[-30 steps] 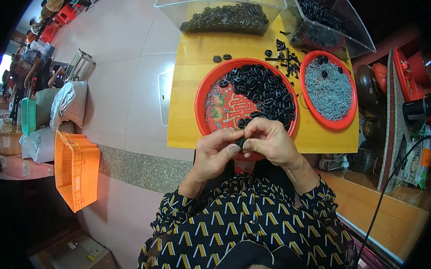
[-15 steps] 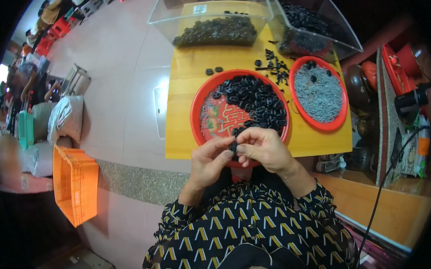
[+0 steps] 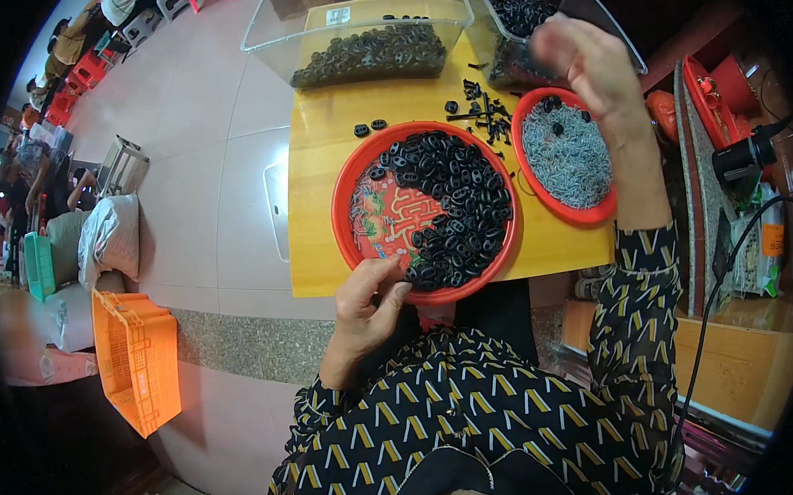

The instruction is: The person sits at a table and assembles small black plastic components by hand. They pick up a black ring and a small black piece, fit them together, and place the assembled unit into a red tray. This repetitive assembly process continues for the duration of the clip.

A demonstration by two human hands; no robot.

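Note:
At the near left rim of a round red tray [image 3: 344,236], my left hand [image 3: 365,306] is half curled, its thumb and forefinger apart with nothing visible between them. The tray holds many small black two-holed pieces [image 3: 478,207], heaped along its far and right sides; its patterned bottom shows at left. My right hand [image 3: 599,70] is raised at the front of the right clear bin [image 3: 519,71], which contains black parts. Its fingers are smeared by motion, so whether they hold anything is unclear. Beneath that forearm, a second red tray [image 3: 548,212] holds silver screws [image 3: 564,157].
Another clear bin [image 3: 369,56] of black pieces stands on the yellow table [image 3: 315,191]. Loose black parts [image 3: 486,114] lie between bins and trays. An orange crate [image 3: 139,356] and sacks [image 3: 111,239] stand on the floor at left. A black cable [image 3: 723,271] hangs at right.
My right hand has left the small black piece at the tray's near edge and swung up and right to the bin. My left hand has moved slightly left, its fingers apart. The view has shifted slightly.

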